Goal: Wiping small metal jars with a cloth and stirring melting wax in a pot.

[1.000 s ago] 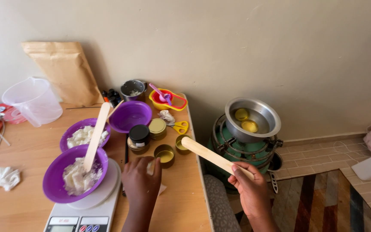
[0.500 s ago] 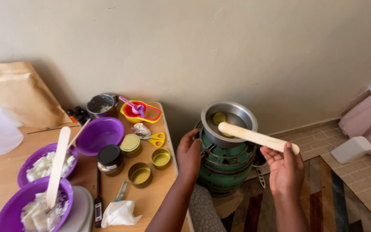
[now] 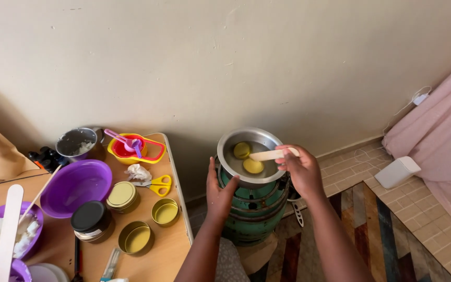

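Note:
A metal pot (image 3: pixel 230 141) sits on a green stove (image 3: pixel 251 214) beside the table, with two small yellow tins (image 3: pixel 247 158) standing in liquid inside it. My right hand (image 3: pixel 301 169) grips a flat wooden stick (image 3: pixel 267 155) whose tip reaches down to the nearer tin. My left hand (image 3: pixel 219 194) rests flat against the pot's left side, fingers spread, holding nothing.
The wooden table (image 3: pixel 170 243) carries purple bowls (image 3: pixel 74 185), one with white flakes and a second wooden stick (image 3: pixel 7 232), several round tins, a black-lidded jar (image 3: pixel 90 219), yellow scissors (image 3: pixel 155 184), a small steel pot and coloured measuring cups (image 3: pixel 131 148). A pink curtain (image 3: pixel 439 151) hangs right.
My view has swung right toward the stove. My left hand left the table and came onto the pot's side. My right hand brought the stick's tip down into the pot.

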